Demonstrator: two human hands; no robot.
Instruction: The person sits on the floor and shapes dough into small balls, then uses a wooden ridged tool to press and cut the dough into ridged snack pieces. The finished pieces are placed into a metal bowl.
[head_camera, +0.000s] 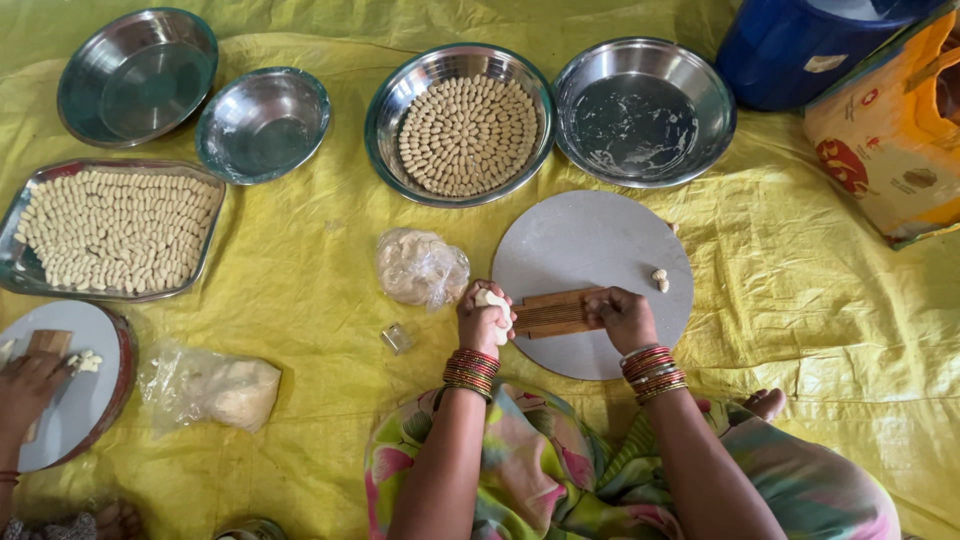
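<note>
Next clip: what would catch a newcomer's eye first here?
The round steel bowl at top centre, packed with small pale dough shells, and the rectangular tray of them at left. Below, the left hand grips dough and the right hand holds a ridged wooden board on a grey disc.

Ribbed wooden board (556, 312) flat on round slab; pale dough lump (492, 300) at its left end.

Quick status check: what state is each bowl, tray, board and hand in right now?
Left hand: closed on a dough lump.
Right hand: pressing on the ridged wooden board.
Round grey board: two shaped pieces on it.
Middle bowl: filled with shaped pieces.
Rectangular tray: full.
Two left bowls: empty.
Right bowl: empty, smeared.
Dough bag: lying closed.
</note>
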